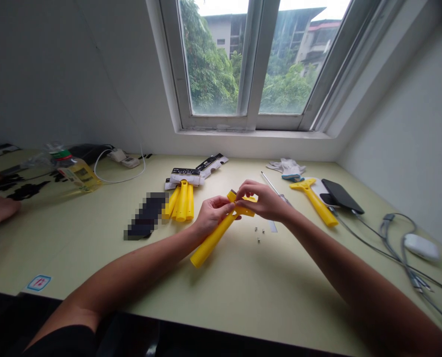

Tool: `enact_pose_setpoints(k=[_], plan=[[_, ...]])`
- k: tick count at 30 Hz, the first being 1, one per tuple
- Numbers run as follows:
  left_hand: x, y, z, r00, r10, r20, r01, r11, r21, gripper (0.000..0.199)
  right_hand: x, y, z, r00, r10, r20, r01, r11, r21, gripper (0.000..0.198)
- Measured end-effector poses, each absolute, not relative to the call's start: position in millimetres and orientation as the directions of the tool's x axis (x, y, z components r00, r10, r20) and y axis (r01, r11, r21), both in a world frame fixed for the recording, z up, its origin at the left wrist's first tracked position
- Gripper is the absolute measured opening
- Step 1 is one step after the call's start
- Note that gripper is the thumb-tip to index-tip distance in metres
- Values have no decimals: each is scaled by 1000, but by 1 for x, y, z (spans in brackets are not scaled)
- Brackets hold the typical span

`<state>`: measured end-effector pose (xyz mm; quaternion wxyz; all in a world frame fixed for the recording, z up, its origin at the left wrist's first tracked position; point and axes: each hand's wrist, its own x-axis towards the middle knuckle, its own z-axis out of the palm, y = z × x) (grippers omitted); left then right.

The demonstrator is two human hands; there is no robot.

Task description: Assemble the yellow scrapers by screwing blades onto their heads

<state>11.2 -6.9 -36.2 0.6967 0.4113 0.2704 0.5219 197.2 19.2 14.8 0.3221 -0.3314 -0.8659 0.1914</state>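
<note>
My left hand (211, 215) is closed around a yellow plastic scraper (214, 241) just below its head, the round handle slanting down toward me. Over the head, the thumb and fingers of my right hand (257, 199) are pinched together; whatever is between them is hidden or too small to name. Several small metal screws (258, 240) lie on the table below the scraper head. Close by is a flat metal blade (272, 226), partly behind my right hand. A screwdriver (270, 181) points away behind that hand, its lower end partly hidden by the wrist.
Another yellow scraper (319, 206) lies right, beside a black phone (343, 196), gloves (287, 167) and cables (386, 238). Left are several yellow handles (183, 201), cardboard sleeves (185, 176), a pixelated dark object (146, 216) and a bottle (77, 173). Another person's hand (1, 208) rests far left.
</note>
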Motion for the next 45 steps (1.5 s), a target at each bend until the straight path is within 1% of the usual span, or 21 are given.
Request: enact_pose_setpoints(k=[3,6,8,15,18,21,24,26,27,28,29,30,31,32,33,35,37,38,41,43,45], plan=[[11,-9,-36,322,944,73,-473,93,876,31,196,21,14,-543,751,375,402,625,-669,12],[11,-11,-36,326,943,68,-440,88,894,32,195,22,12,-553,778,297,276,508,-816,21],[12,-12,-36,327,943,65,-428,86,900,33,194,21,12,-578,777,249,200,431,-880,27],[14,-13,-37,321,946,30,-449,125,885,31,196,27,2,-618,763,192,35,270,-962,32],[14,-12,-37,319,948,9,-455,144,879,31,198,31,-7,-636,754,163,2,213,-977,35],[15,-12,-38,309,951,-21,-451,166,877,33,197,32,-13,-655,739,159,-5,207,-978,37],[14,-11,-39,300,953,-44,-433,177,884,36,199,34,-9,-663,734,147,66,253,-965,39],[13,-11,-41,289,956,-57,-418,179,891,36,208,38,-1,-623,771,133,228,342,-912,37],[13,-10,-42,282,957,-64,-410,181,894,36,216,42,3,-577,806,129,354,390,-850,36],[13,-10,-43,275,959,-71,-403,182,897,36,227,46,7,-501,855,132,509,415,-754,35],[12,-9,-44,271,960,-77,-396,184,899,35,239,50,10,-403,904,141,675,397,-622,34],[12,-9,-44,270,960,-81,-390,186,902,35,253,55,11,-303,942,141,810,333,-483,38],[11,-9,-44,272,959,-82,-385,187,904,35,267,60,11,-195,974,117,907,225,-355,45],[11,-10,-44,275,958,-81,-380,186,906,35,280,65,10,-96,994,51,961,106,-257,52],[11,-10,-44,277,958,-79,-376,184,908,35,292,69,7,-39,998,-54,979,27,-200,59],[10,-10,-44,277,958,-78,-368,181,912,36,309,73,0,-38,988,-148,982,9,-191,55],[10,-11,-44,277,958,-79,-357,178,917,36,315,74,-7,-80,978,-191,975,36,-221,48],[10,-10,-45,280,957,-77,-352,177,919,37,315,74,-8,-92,976,-198,972,45,-229,49],[9,-10,-46,291,954,-71,-348,175,921,36,310,71,-3,-126,968,-218,959,63,-276,63],[9,-10,-47,288,955,-75,-352,178,919,36,308,69,8,-167,957,-237,930,73,-361,54],[10,-10,-47,280,956,-87,-351,186,918,37,308,65,22,-218,951,-219,846,72,-528,38]])
